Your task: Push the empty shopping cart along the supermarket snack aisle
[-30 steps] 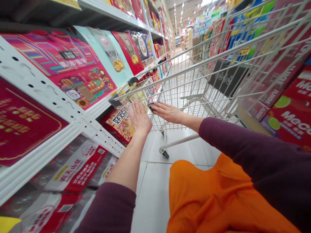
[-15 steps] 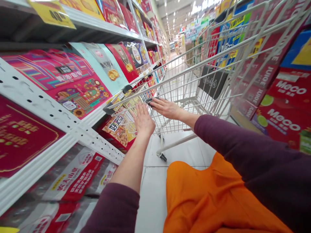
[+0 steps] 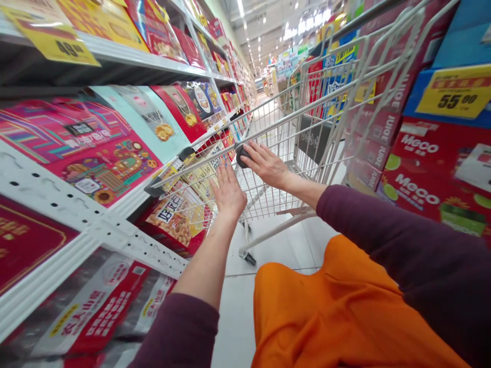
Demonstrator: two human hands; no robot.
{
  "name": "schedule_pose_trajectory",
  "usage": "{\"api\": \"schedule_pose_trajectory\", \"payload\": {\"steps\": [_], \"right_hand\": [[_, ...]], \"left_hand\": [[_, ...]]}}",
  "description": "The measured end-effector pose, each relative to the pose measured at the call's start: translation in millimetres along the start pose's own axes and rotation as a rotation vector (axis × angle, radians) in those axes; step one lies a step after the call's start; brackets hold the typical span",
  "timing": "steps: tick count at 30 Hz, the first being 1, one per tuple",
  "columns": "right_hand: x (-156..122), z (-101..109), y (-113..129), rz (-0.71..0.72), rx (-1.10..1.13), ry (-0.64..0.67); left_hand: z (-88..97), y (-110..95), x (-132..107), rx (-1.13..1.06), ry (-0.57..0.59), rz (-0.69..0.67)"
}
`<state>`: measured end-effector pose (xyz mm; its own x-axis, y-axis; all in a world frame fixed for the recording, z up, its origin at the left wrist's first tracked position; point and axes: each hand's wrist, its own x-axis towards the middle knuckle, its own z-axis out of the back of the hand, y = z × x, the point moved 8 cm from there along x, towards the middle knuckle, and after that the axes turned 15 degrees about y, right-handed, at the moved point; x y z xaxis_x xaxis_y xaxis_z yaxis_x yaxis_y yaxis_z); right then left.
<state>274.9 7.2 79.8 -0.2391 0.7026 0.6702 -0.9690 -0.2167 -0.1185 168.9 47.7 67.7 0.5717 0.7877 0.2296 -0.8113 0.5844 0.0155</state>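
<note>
A white wire shopping cart (image 3: 330, 102) stands in the aisle in front of me, tilted in the picture. My left hand (image 3: 229, 191) is open, palm forward, fingers stretched out against the cart's wire end near the handle bar (image 3: 199, 161). My right hand (image 3: 264, 162) lies over the dark grey end cap (image 3: 241, 153) of the handle, fingers curved around it. Both arms wear dark purple sleeves. An orange garment (image 3: 337, 317) covers my front at the bottom.
Shelves (image 3: 95, 225) on the left hold flat gift boxes (image 3: 103, 158) and red snack packs, with a yellow price tag (image 3: 53, 41) above. Stacked red Meco juice cartons (image 3: 425, 168) and a yellow 55.00 sign (image 3: 452, 94) stand on the right. The tiled aisle floor (image 3: 276, 245) runs ahead.
The view has tipped upward and the cart has shifted a little to the left. My right hand has curled more over the handle's end cap. My left hand stays flat against the cart.
</note>
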Motion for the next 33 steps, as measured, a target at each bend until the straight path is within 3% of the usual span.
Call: {"api": "schedule_pose_trajectory", "payload": {"steps": [5, 13, 15, 20, 23, 27, 33], "right_hand": [[-6, -20, 8, -0.028, -0.001, 0.022], [-44, -49, 21, 0.094, 0.058, 0.131], [-46, -39, 15, 0.088, 0.06, 0.122], [-22, 14, -21, 0.009, 0.09, 0.031], [-17, 28, -41, -0.016, 0.107, 0.024], [-33, 13, -46, 0.01, 0.089, 0.065], [-70, -21, -30, 0.107, 0.032, 0.164]], "left_hand": [[-6.0, -9, -1, 0.009, -0.003, -0.036], [-4.5, -10, -8, 0.032, 0.023, -0.028], [-2.6, -13, -7, 0.022, 0.016, -0.035], [3.5, -30, 2, -0.011, -0.009, -0.06], [4.6, -42, 7, -0.021, -0.004, -0.084], [-0.4, -53, 5, -0.023, -0.002, -0.11], [-14.5, -58, -4, 0.029, 0.069, -0.105]]}}
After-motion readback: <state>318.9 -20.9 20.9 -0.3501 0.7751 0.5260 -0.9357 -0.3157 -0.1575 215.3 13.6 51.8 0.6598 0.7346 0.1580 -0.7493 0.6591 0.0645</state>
